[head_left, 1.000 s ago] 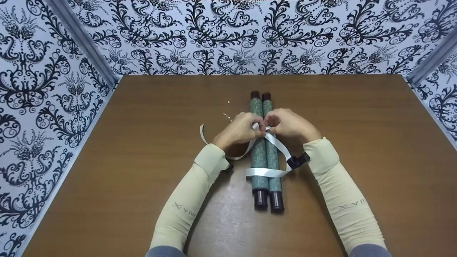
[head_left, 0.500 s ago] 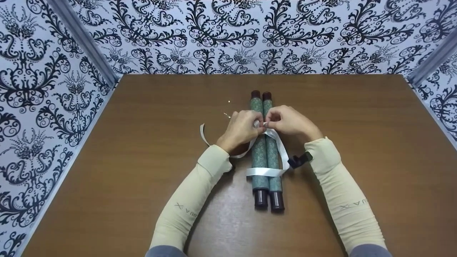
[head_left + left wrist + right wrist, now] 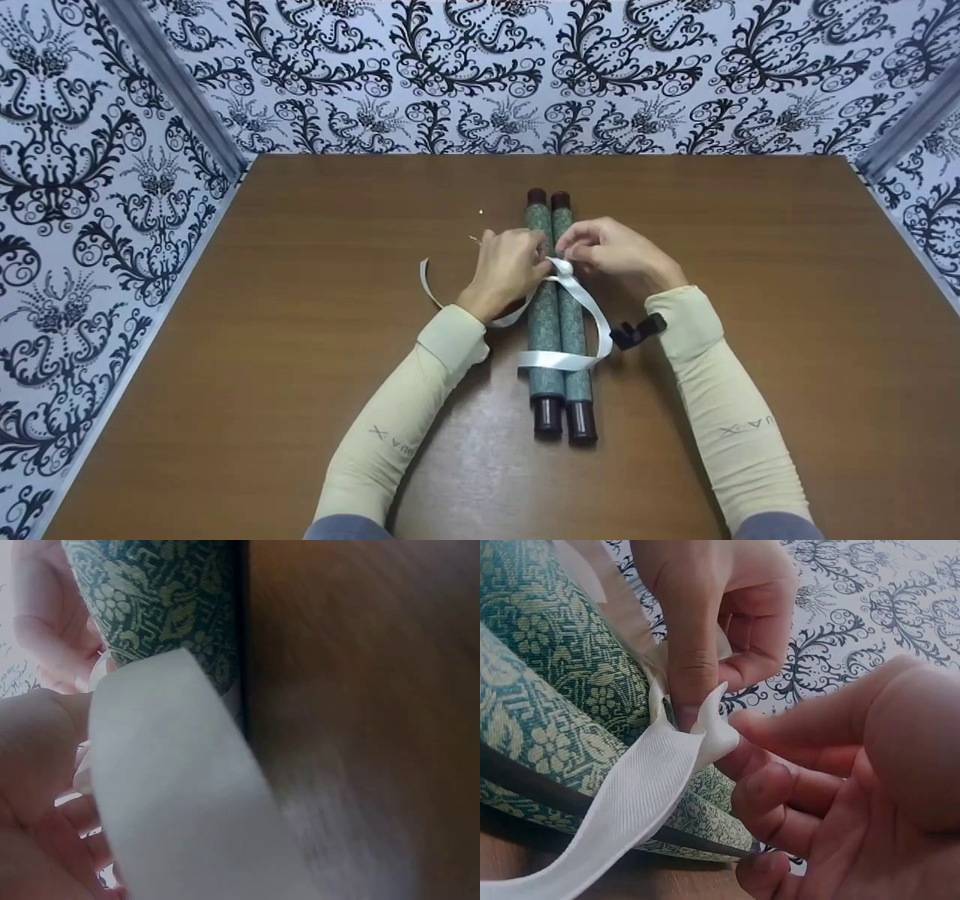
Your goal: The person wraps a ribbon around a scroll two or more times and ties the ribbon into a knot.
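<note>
Two hanging scrolls (image 3: 543, 322) in green patterned brocade, with dark brown end knobs, lie side by side on the table. A white satin ribbon (image 3: 556, 361) crosses both near their front ends and runs up to a fold between the hands. My left hand (image 3: 506, 270) rests over the left scroll and pinches the ribbon, thumb pointing down in the right wrist view. With curled fingers, my right hand (image 3: 619, 251) holds the ribbon's small twisted fold (image 3: 716, 731) at thumb and fingertips. In the left wrist view, a wide stretch of ribbon (image 3: 176, 765) hides part of the left hand.
A loose ribbon tail (image 3: 426, 281) curls on the brown wooden table (image 3: 322, 337) left of the left hand. Small pale specks (image 3: 475, 240) lie beyond that hand. Black-and-white patterned walls (image 3: 480, 75) bound the table at the back and sides.
The right hand has shifted slightly up and to the right, away from the left hand. A white ribbon fold now shows between them. The scrolls stay in place.
</note>
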